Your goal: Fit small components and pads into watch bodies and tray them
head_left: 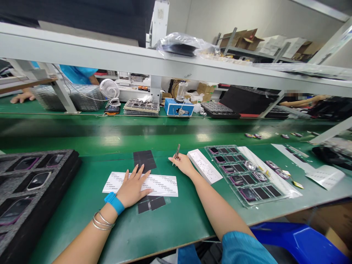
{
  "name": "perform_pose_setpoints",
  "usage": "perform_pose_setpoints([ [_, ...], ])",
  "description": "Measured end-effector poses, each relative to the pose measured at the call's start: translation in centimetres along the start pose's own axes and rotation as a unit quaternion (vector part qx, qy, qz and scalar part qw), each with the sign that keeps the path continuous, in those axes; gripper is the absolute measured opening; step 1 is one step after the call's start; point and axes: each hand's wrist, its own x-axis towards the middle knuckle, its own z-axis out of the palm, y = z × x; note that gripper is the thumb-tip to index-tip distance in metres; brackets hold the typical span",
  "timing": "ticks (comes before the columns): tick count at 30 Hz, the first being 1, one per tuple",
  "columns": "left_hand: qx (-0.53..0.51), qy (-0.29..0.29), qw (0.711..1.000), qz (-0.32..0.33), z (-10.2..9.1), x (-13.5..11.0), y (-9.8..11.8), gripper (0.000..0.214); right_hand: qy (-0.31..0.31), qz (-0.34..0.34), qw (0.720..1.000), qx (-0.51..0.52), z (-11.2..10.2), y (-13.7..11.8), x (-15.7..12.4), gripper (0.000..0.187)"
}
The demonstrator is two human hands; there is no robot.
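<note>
The left hand [133, 186] lies palm down and fully open, fingers spread, holding nothing, on a white label sheet [140, 184]. A blue wristband [114, 202] and silver bangles [103, 221] circle that arm. The right hand [183, 165] is half closed, pinching one pair of tweezers [176, 154] that point toward its 12 o'clock.

Two black film sheets lie on the green bench [82, 223]: one [144, 161] at the left hand's 1 o'clock, the other [151, 204] at its 4 o'clock. One white strip [205, 166] sits just beside the right hand, at its 3 o'clock. Past it lies one clear tray [242, 176], showing five purple-rimmed parts down its left column and two silvery ones further in. Two loose parts [276, 169] lie beyond that tray.

At the left hand's 9 o'clock, one black foam tray [35, 190] shows four dark devices. Across the belt [137, 128] are a co-worker's hand [23, 97], another co-worker's forearm [302, 102], one white fan [110, 89] and one blue box [178, 109].
</note>
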Motion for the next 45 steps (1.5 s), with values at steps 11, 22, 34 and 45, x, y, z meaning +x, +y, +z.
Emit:
perform_pose_setpoints([
  [11,0.008,-0.01,1.0,-0.006,-0.17,-0.06,0.09,0.067,0.0,-0.001,1.0,0.002,-0.01,-0.15,-0.09,0.037],
  [22,0.001,0.002,1.0,0.002,-0.07,-0.03,0.02,0.066,-0.001,-0.004,1.0,-0.003,-0.04,-0.13,-0.08,0.037],
  [34,-0.001,-0.003,1.0,-0.001,-0.22,-0.07,0.11,0.067,0.001,-0.004,1.0,-0.003,-0.03,-0.12,-0.05,0.037],
  [45,-0.002,0.006,1.0,0.003,0.05,-0.04,-0.05,0.067,0.001,-0.002,1.0,-0.003,0.01,-0.09,-0.01,0.036],
])
